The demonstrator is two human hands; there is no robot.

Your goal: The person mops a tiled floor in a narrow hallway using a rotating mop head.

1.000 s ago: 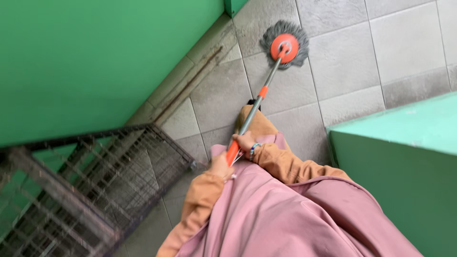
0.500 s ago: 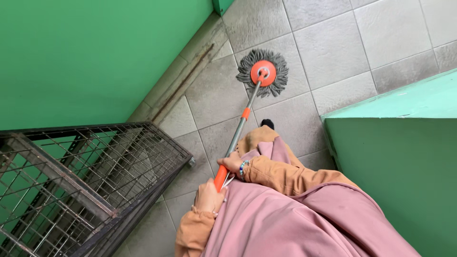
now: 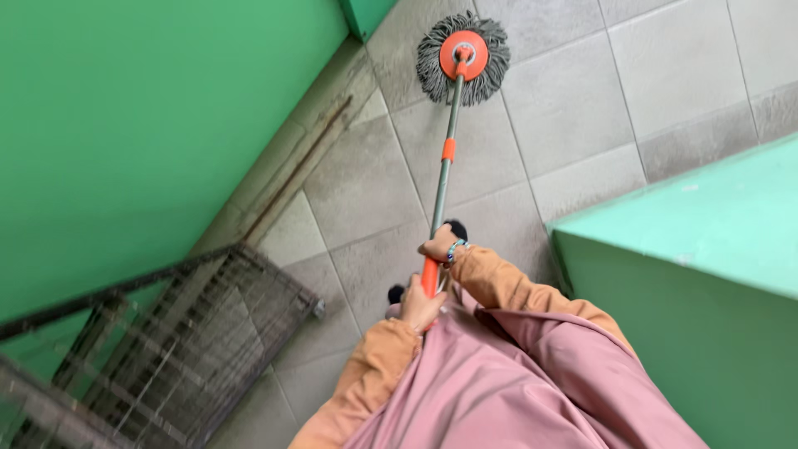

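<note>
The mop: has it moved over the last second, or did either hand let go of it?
The mop head slid left across the tiles, from open floor toward the green wall, sitting nearer the wall's corner. Neither hand let go: the right hand grips the pole higher up, the left hand the orange handle end. The wire rack and the green ledge stayed put.

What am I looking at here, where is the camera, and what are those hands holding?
The camera sits on a person's head and looks down, so you see their own arms in orange sleeves. Both hands hold a mop: the right hand, with a beaded bracelet, is higher on the pole, and the left hand wraps the orange grip nearer the body. The round mop head rests on the grey tiled floor. A green wall stands on one side, with a metal wire rack leaning below it.
</note>
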